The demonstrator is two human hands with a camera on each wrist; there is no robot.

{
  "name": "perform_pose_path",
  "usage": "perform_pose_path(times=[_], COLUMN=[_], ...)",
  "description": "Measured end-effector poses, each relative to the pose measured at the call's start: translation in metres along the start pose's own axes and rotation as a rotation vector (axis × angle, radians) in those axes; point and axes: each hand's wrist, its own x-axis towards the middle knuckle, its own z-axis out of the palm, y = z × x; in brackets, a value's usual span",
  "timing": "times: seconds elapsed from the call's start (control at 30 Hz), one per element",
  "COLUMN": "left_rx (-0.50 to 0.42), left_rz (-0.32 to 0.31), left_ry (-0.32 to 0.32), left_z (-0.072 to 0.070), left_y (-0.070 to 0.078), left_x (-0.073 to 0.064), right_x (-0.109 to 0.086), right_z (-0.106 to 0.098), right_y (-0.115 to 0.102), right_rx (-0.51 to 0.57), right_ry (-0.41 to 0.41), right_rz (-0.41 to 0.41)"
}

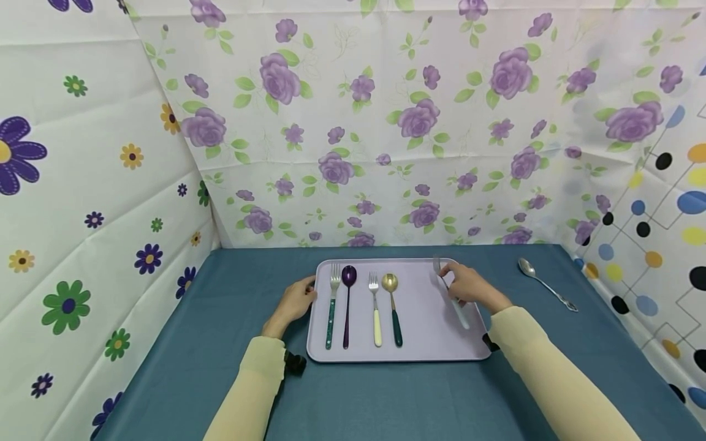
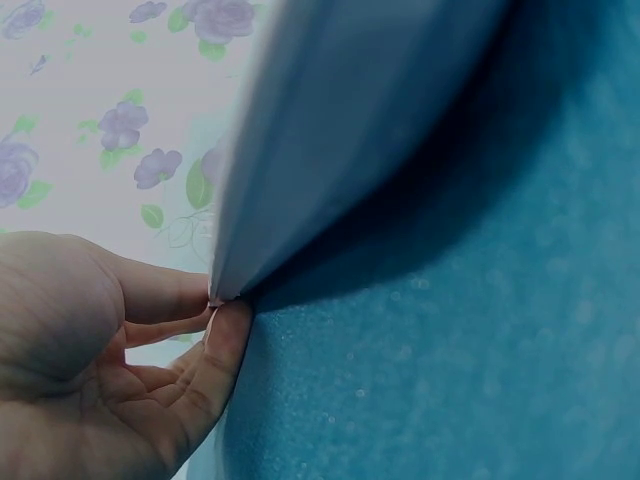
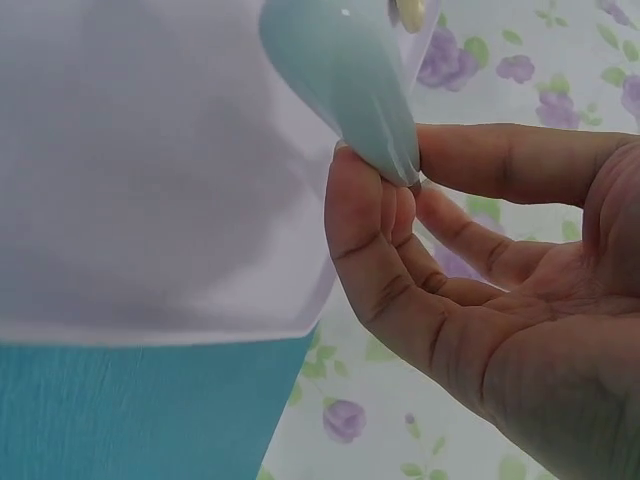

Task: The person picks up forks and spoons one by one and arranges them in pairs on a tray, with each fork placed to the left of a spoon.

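A pale lilac tray (image 1: 425, 344) lies on the table. My left hand (image 1: 294, 301) pinches its left rim; in the left wrist view the thumb and fingers meet at the tray's edge (image 2: 232, 270). Over the tray's right part, my right hand (image 1: 469, 286) grips a fork (image 1: 461, 315) with a pale mint handle, tines toward the back. The right wrist view shows this glossy handle (image 3: 335, 80) between thumb and fingers. On the tray are a green-handled fork (image 1: 333, 306), a dark purple spoon (image 1: 347, 300), a cream-handled fork (image 1: 377, 318) and a gold spoon with a green handle (image 1: 396, 318).
A silver spoon (image 1: 543, 282) lies on the blue-green tablecloth (image 1: 419, 398), right of the tray. Flower-patterned cloth (image 1: 358, 122) hangs behind the table and on the left; a dotted cloth (image 1: 653, 269) hangs on the right.
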Motion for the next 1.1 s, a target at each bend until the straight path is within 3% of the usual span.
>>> perform_pose_path(times=[0.53, 1.1], left_rx=[-0.034, -0.033], left_rz=[0.017, 0.004], left_ry=[-0.007, -0.006], left_z=[-0.002, -0.001], left_y=[-0.001, 0.000], left_x=[-0.001, -0.002], right_x=[0.005, 0.008], right_z=[0.014, 0.027], right_y=[-0.015, -0.020], right_rx=[0.062, -0.002], right_ry=[-0.028, -0.012], right_rz=[0.004, 0.004])
